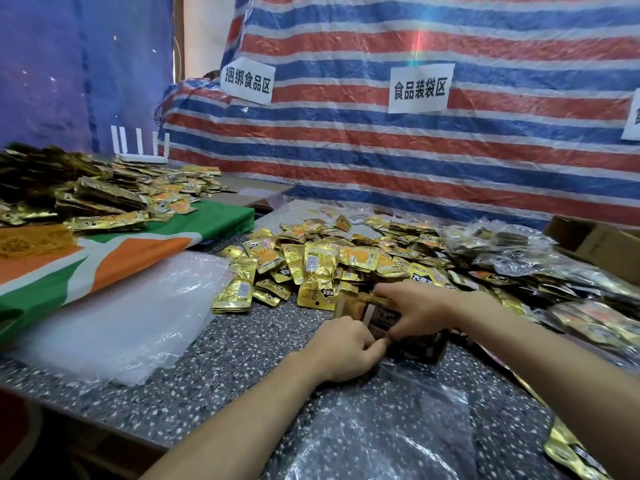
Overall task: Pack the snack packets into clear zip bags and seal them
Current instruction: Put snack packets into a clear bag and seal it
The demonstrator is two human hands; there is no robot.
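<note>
A heap of gold snack packets (332, 258) covers the middle of the speckled table (214, 358). In front of it sits a clear zip bag filled with packets (412, 341). My left hand (341, 348) pinches the bag's near left edge. My right hand (415, 311) grips the top of the same bag, thumb and fingers curled over its rim. An empty clear zip bag (374, 434) lies flat on the table below my hands.
A stack of empty clear bags (121, 320) lies at left. Filled bags (512, 251) pile up at right beside a cardboard box (599, 244). A green and orange cloth (114, 251) with more packets and yellow rubber bands (34, 239) sits at left. A striped tarp (415, 150) hangs behind.
</note>
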